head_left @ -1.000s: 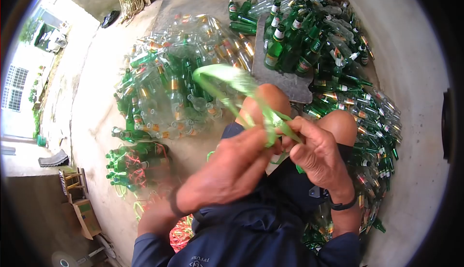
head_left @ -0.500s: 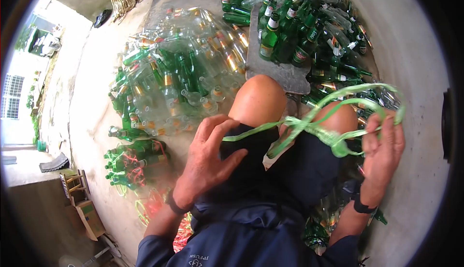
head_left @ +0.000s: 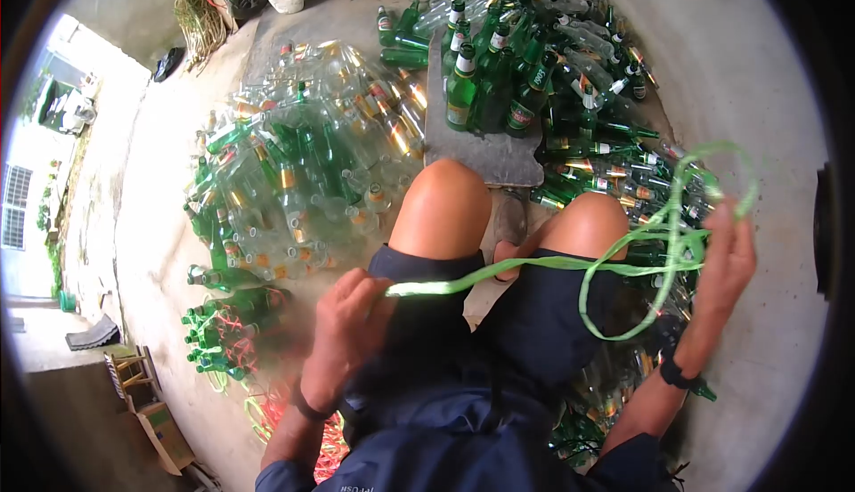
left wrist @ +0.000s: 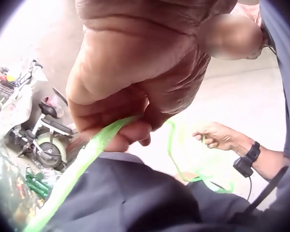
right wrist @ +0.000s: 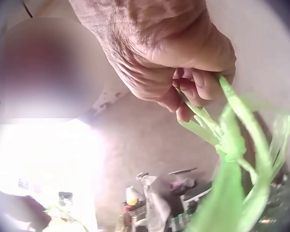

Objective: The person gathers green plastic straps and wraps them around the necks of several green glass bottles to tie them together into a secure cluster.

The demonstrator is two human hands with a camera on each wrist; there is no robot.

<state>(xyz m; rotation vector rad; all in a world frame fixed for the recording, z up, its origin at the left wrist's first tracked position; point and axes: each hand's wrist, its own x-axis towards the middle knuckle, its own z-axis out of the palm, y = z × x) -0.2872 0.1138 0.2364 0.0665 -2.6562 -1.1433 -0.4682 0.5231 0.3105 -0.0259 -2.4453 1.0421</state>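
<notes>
A light green plastic strip stretches across the person's thighs between the two hands. Its left end is pinched by the left hand; in the left wrist view that hand has curled fingers and thumb around the strip. Out at the right, the right hand holds the looped part, which hangs in loose rings beside the right knee. The right wrist view shows the right hand gripping the strip close to a knot with loops below it.
Green bottles stand on a grey board ahead. Clear and green bottles lie heaped at left, more at right by the wall. Tied bottles and red and green strips lie lower left.
The left hand, loosely spread half a second ago, has closed on the strip and moved slightly left and down. The right hand has moved out to the right, and the strip is drawn out between them.
</notes>
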